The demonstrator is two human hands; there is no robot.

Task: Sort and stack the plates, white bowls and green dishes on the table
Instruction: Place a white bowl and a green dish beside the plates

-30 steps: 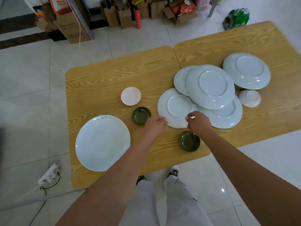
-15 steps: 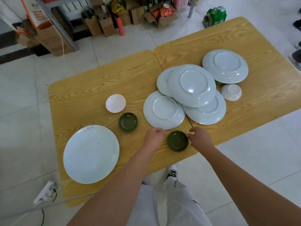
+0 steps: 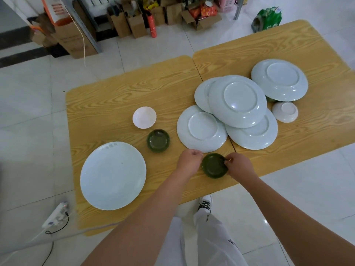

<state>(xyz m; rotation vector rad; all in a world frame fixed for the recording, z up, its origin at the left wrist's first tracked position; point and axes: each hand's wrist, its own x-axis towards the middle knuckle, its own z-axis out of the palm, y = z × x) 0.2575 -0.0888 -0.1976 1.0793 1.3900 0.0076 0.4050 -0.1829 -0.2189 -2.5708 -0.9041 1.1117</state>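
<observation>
On the wooden table (image 3: 115, 96) we see first, at the far left, a large plate (image 3: 113, 175) that lies face up near the front edge, alone. To its right and farther from us stands an upright white bowl (image 3: 144, 117). Just beside this bowl, a little nearer to us, sits the first green dish (image 3: 158, 140), also face up.

Next comes the left hand (image 3: 189, 160). Its fingers are curled and its knuckles point to the right, very close to the left rim of the second green dish (image 3: 214, 166). We cannot tell if the fingers really touch or hold this rim. The second green dish lies near the front edge of the table, directly between the two hands. The right hand (image 3: 239, 166) is at the right rim of the dish, and its fingertips pinch this rim.

Behind the hands lies a group of overturned plates (image 3: 238, 100), bottoms up, which overlap one another. The nearest of them (image 3: 201, 129) almost reaches the left hand. One more overturned plate (image 3: 279, 79) lies at the far right. In front of it rests an overturned white bowl (image 3: 285, 112), just beside the group.
</observation>
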